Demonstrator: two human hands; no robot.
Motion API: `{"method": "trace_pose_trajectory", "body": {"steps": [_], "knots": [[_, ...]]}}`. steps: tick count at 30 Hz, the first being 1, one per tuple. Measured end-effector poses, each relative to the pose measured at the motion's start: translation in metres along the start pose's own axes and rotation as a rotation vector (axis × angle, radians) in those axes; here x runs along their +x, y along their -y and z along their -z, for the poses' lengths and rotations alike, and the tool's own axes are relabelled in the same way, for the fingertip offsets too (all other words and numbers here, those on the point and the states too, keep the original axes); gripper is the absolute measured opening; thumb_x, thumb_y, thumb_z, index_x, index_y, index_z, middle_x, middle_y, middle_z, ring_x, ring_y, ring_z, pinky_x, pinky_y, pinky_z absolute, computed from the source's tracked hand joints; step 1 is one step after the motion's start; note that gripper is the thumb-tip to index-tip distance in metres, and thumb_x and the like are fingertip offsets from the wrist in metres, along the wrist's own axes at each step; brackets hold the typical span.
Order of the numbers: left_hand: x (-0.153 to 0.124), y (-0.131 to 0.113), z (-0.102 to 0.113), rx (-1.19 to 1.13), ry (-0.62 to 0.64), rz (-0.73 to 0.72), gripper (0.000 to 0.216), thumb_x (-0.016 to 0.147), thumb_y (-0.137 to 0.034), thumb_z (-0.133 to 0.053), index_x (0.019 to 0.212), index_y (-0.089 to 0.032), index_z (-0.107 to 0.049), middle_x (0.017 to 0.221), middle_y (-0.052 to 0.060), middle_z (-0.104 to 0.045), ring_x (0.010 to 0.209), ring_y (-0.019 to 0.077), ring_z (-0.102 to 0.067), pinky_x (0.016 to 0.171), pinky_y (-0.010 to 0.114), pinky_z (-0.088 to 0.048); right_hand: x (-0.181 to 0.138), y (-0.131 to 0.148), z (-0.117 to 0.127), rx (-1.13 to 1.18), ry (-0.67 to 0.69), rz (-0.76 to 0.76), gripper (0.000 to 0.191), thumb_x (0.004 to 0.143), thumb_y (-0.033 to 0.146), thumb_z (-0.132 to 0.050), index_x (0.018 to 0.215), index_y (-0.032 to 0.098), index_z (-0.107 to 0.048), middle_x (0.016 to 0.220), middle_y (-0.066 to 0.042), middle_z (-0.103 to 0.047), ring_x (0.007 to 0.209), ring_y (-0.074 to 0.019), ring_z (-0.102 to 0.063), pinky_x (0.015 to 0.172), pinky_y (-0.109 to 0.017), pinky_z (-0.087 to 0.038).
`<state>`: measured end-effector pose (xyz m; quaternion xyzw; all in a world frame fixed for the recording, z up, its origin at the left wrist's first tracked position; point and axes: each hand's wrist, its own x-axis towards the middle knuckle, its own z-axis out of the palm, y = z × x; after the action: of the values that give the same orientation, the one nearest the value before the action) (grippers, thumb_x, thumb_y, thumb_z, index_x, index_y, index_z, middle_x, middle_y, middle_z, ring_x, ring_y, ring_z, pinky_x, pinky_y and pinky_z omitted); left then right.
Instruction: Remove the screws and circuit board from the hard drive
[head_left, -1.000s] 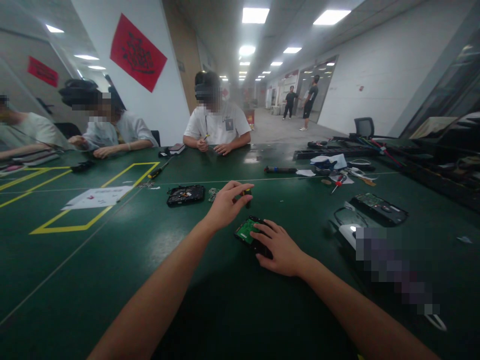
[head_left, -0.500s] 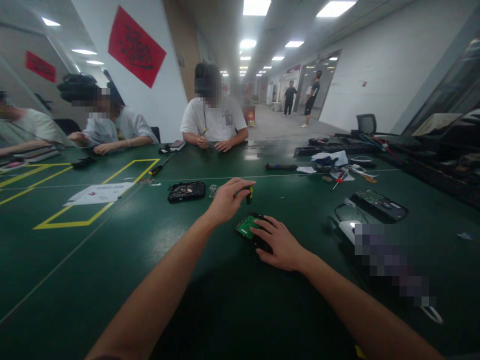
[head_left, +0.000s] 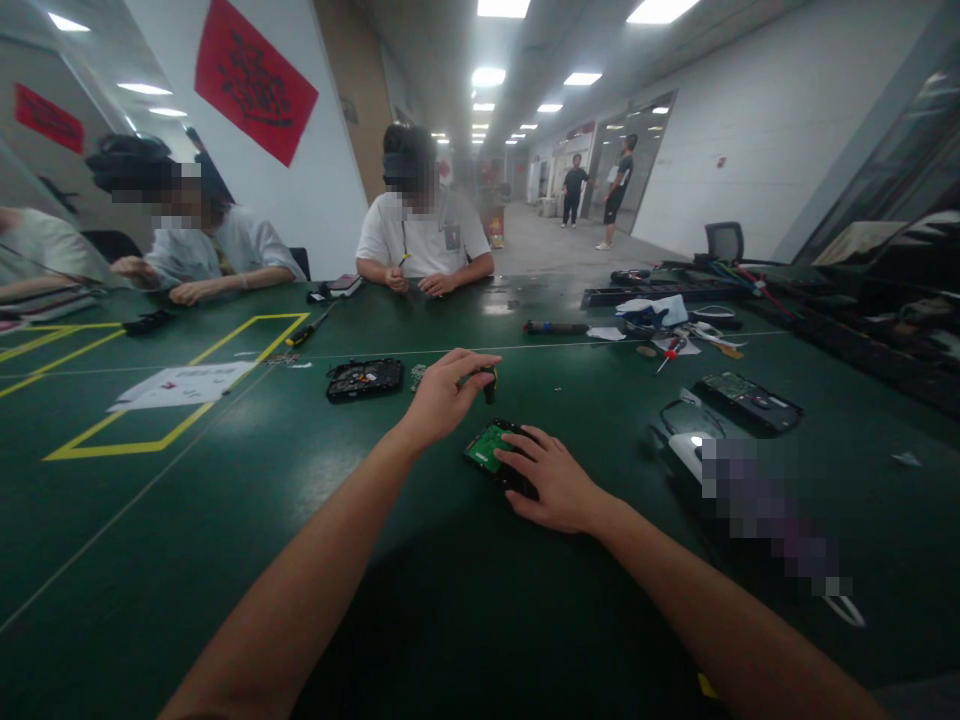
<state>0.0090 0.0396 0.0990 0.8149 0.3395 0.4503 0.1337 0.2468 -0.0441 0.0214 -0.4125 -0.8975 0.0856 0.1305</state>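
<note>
My right hand (head_left: 551, 480) lies on a small hard drive (head_left: 489, 449) with a green circuit board facing up, fingers spread over its right half. My left hand (head_left: 444, 395) hovers just beyond it, fingers curled round the black and yellow handle of a screwdriver (head_left: 490, 383) held upright above the drive. The drive rests on the green table (head_left: 225, 480).
An opened black drive (head_left: 365, 379) and small loose parts lie to the left. More drives (head_left: 746, 400), tools and rags sit at the right. A sheet of paper (head_left: 180, 384) lies in a yellow-taped square. Other people sit across the table; two stand down the hall.
My left hand has closed round the screwdriver and drawn it slightly nearer the drive. My right hand has stayed on the drive. The view has shifted a little.
</note>
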Motion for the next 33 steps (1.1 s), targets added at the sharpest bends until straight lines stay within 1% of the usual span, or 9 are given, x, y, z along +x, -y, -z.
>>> {"method": "trace_pose_trajectory", "body": {"steps": [3,8,13,17,21,24,27,30,33], "knots": [[0.000,0.001,-0.001,-0.001,0.000,0.022,0.030,0.098,-0.025,-0.065,0.127,-0.026,-0.073,0.112,0.007,-0.069,0.099,0.0194,-0.068,0.084,0.033,-0.062,0.001,-0.001,0.000,0.001,-0.007,0.000,0.065,0.095,0.050,-0.061,0.155,0.028,-0.051,0.165,-0.010,-0.041,0.154,-0.0416,-0.025,0.119,-0.064,-0.030],[-0.002,0.005,-0.002,-0.043,0.062,0.018,0.040,0.103,-0.021,-0.053,0.140,-0.027,-0.065,0.128,0.008,-0.068,0.100,0.0190,-0.068,0.080,0.032,-0.063,0.002,-0.002,-0.001,0.000,-0.026,0.005,0.064,0.093,0.048,-0.063,0.153,0.027,-0.053,0.165,-0.010,-0.042,0.154,-0.0413,-0.025,0.120,-0.065,-0.029],[-0.002,0.006,-0.003,0.011,-0.020,0.015,0.032,0.098,-0.025,-0.065,0.129,-0.026,-0.071,0.113,0.007,-0.070,0.097,0.0193,-0.069,0.075,0.030,-0.060,0.001,-0.002,-0.001,0.001,-0.022,-0.001,0.065,0.093,0.050,-0.063,0.153,0.028,-0.053,0.166,-0.010,-0.041,0.154,-0.0421,-0.025,0.120,-0.067,-0.029],[-0.002,0.007,-0.005,0.016,-0.052,0.015,0.031,0.097,-0.028,-0.068,0.128,-0.025,-0.072,0.114,0.007,-0.069,0.095,0.0189,-0.069,0.071,0.029,-0.058,0.001,-0.002,0.000,0.000,-0.029,0.001,0.065,0.092,0.049,-0.064,0.153,0.028,-0.054,0.165,-0.009,-0.042,0.154,-0.0416,-0.026,0.120,-0.065,-0.030],[-0.004,0.012,-0.007,-0.071,0.004,0.024,0.036,0.104,-0.031,-0.056,0.138,-0.026,-0.067,0.123,0.008,-0.069,0.097,0.0186,-0.069,0.071,0.029,-0.060,0.001,-0.001,0.000,0.003,-0.028,0.005,0.065,0.092,0.048,-0.065,0.152,0.027,-0.054,0.165,-0.009,-0.042,0.154,-0.0417,-0.027,0.120,-0.065,-0.031],[-0.005,0.015,-0.008,-0.129,0.050,0.033,0.040,0.107,-0.030,-0.047,0.143,-0.028,-0.063,0.130,0.009,-0.068,0.089,0.0168,-0.069,0.065,0.028,-0.061,0.002,-0.002,0.001,0.003,-0.018,0.004,0.066,0.091,0.049,-0.065,0.152,0.027,-0.054,0.165,-0.009,-0.042,0.154,-0.0422,-0.027,0.119,-0.066,-0.030],[-0.005,0.015,-0.009,-0.111,0.029,0.038,0.035,0.104,-0.029,-0.053,0.135,-0.026,-0.067,0.128,0.009,-0.069,0.093,0.0182,-0.069,0.062,0.026,-0.059,0.002,-0.002,0.001,0.004,-0.013,0.003,0.066,0.092,0.049,-0.065,0.153,0.028,-0.053,0.165,-0.009,-0.042,0.154,-0.0420,-0.027,0.120,-0.065,-0.031],[-0.004,0.014,-0.009,-0.048,-0.043,0.049,0.025,0.099,-0.029,-0.063,0.122,-0.022,-0.070,0.117,0.008,-0.071,0.100,0.0199,-0.068,0.067,0.026,-0.058,0.001,-0.001,0.002,0.005,-0.015,0.007,0.066,0.091,0.048,-0.065,0.153,0.028,-0.053,0.165,-0.009,-0.043,0.154,-0.0419,-0.027,0.119,-0.065,-0.031],[-0.003,0.012,-0.009,-0.001,-0.083,0.096,0.019,0.095,-0.032,-0.069,0.111,-0.020,-0.068,0.105,0.006,-0.071,0.094,0.0185,-0.068,0.068,0.027,-0.054,-0.001,0.001,0.003,0.006,-0.017,0.019,0.068,0.090,0.047,-0.068,0.152,0.026,-0.054,0.164,-0.010,-0.043,0.153,-0.0421,-0.028,0.119,-0.064,-0.032]]}}
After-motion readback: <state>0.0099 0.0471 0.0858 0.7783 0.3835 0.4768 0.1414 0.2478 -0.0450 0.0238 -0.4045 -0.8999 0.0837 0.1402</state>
